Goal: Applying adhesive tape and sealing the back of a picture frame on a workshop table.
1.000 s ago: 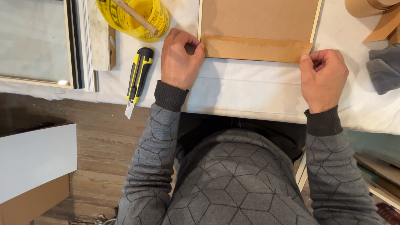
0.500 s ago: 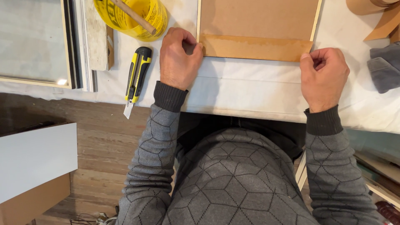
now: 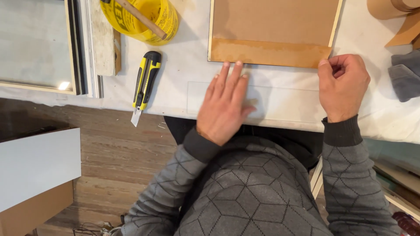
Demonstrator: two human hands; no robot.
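A brown backing board in a pale wooden frame (image 3: 275, 26) lies flat on the white table (image 3: 183, 87). A darker strip of brown tape (image 3: 269, 52) runs along its near edge. My left hand (image 3: 225, 107) rests flat on the table, fingers together, with the fingertips touching the near edge of the tape strip. My right hand (image 3: 343, 85) is curled at the strip's right corner, thumb and fingertips pinched against that corner.
A yellow and black utility knife (image 3: 145, 85) lies left of the frame, blade past the table edge. A yellow bucket (image 3: 142, 17) with a wooden stick stands behind it. A framed glass pane (image 3: 39, 43) sits far left, grey cloth (image 3: 404, 74) and brown paper rolls (image 3: 393, 8) far right.
My left hand left the strip's left corner, slid right and opened flat with fingertips at the strip's near edge. My right hand stayed at the right corner.
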